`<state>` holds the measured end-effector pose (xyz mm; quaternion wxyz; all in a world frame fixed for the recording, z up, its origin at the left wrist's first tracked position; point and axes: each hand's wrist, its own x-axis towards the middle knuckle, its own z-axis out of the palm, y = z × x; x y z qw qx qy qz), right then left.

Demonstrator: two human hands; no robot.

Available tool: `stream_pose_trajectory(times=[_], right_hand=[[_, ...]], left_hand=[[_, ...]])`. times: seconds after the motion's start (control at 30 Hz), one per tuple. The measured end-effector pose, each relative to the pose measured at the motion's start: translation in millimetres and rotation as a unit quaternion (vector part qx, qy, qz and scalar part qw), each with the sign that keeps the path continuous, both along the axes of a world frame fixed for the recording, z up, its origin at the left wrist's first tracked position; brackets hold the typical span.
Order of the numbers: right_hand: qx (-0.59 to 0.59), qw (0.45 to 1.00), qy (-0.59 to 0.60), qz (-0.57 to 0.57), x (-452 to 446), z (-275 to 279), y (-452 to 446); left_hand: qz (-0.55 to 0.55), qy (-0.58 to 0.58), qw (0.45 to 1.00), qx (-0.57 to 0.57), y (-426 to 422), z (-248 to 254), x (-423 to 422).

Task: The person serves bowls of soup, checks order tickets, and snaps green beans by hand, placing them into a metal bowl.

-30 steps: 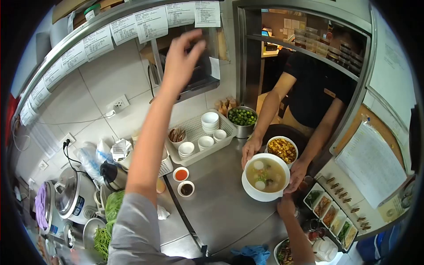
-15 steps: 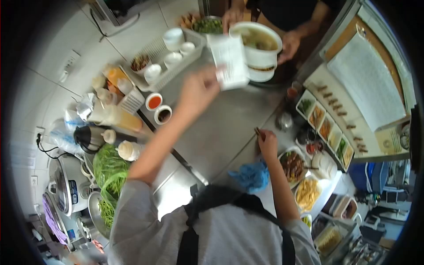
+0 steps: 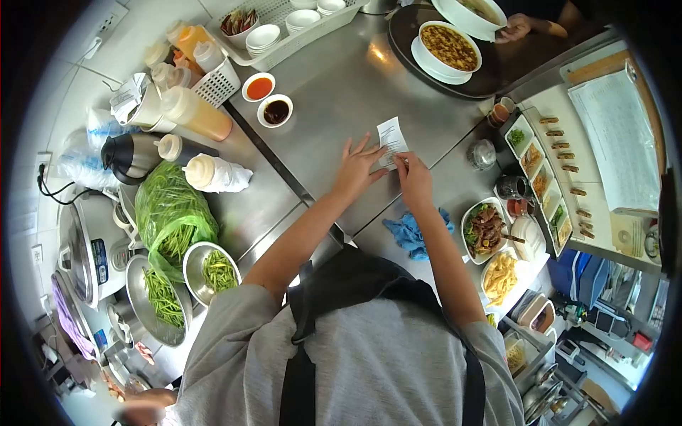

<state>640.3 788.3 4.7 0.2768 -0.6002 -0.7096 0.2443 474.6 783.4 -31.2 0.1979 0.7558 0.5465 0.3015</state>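
From my seat behind the head camera, the big change is that both hands now meet at one spot. Half a second ago my left hand (image 3: 359,170) had the paper slip (image 3: 391,133) out toward the serving window, while my right hand (image 3: 416,179) was apart from it, lower over the counter. Now the slip is between them, above the middle of the steel counter (image 3: 327,78); I can't tell whether its far end rests on the metal.

On the left I have the fingers spread, thumb and forefinger at the slip's near left edge, though I can't tell if they pinch it. On the right the thumb and forefinger are drawn tight at the near right corner, around what looks like a small clip (image 3: 405,162). Whether it bites the paper is hidden by the fingertips.

I take this to mean the work has turned from carrying the slip to handling it two-handed.

Across the counter, a co-worker's hand (image 3: 517,28) stays on the soup bowl (image 3: 474,13), while the second bowl (image 3: 449,48) now shows fully on the dark tray (image 3: 401,32). The blue cloth (image 3: 406,231) lies just beside my right forearm.
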Motion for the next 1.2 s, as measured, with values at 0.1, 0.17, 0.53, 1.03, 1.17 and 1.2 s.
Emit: stream_pose_trajectory(times=[0.1, 0.17, 0.53, 1.03, 1.17, 1.2], right_hand=[[0.028, 0.999, -0.018, 0.013, -2, -7, -3], [0.046, 0.998, -0.033, 0.025, -6, -8, -5], [0.026, 0.996, 0.06, -0.056, 53, -16, 14], [-0.117, 0.912, 0.373, -0.12, 122, 90, 14], [0.042, 0.941, 0.288, -0.171, 216, 136, 28], [0.072, 0.933, 0.288, -0.203, 240, 148, 29]], left_hand=[[-0.002, -0.003, 1.0, 0.006, -1, -3, -1], [-0.001, 0.002, 1.0, 0.007, -1, -4, -1], [0.002, -0.008, 1.0, 0.0, 3, -11, 2], [-0.021, 0.038, 0.999, 0.003, 3, -7, 2], [-0.03, 0.027, 0.999, 0.0, 5, -15, 2], [-0.036, 0.022, 0.999, 0.002, 5, -15, 2]])
